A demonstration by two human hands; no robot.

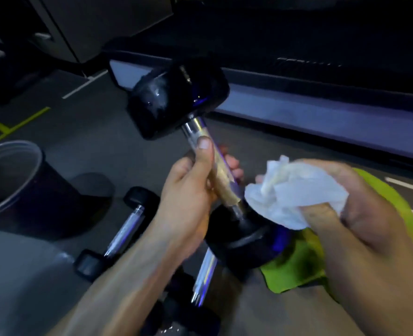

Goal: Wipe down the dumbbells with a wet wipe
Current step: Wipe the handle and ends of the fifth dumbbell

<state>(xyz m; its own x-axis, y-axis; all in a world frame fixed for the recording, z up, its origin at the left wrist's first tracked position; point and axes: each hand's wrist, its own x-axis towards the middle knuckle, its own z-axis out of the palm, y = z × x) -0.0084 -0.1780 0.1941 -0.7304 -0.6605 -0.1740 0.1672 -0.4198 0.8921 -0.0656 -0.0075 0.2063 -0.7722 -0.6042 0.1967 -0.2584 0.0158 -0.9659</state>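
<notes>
My left hand (192, 180) grips the chrome handle of a black hex dumbbell (176, 98), held tilted above the floor with one head up and far, the other head low and near. My right hand (360, 214) holds a crumpled white wet wipe (295, 192) against the near head of that dumbbell. Two more dumbbells lie on the floor below: a small one (123, 229) to the left and another (204, 272) partly hidden under my left forearm.
A dark bin with a clear liner (19, 180) stands at the left. A bright green cloth (297, 267) lies on the grey floor under my right hand. A long low dark machine base (321, 105) runs across the back. Yellow and white floor lines mark the left.
</notes>
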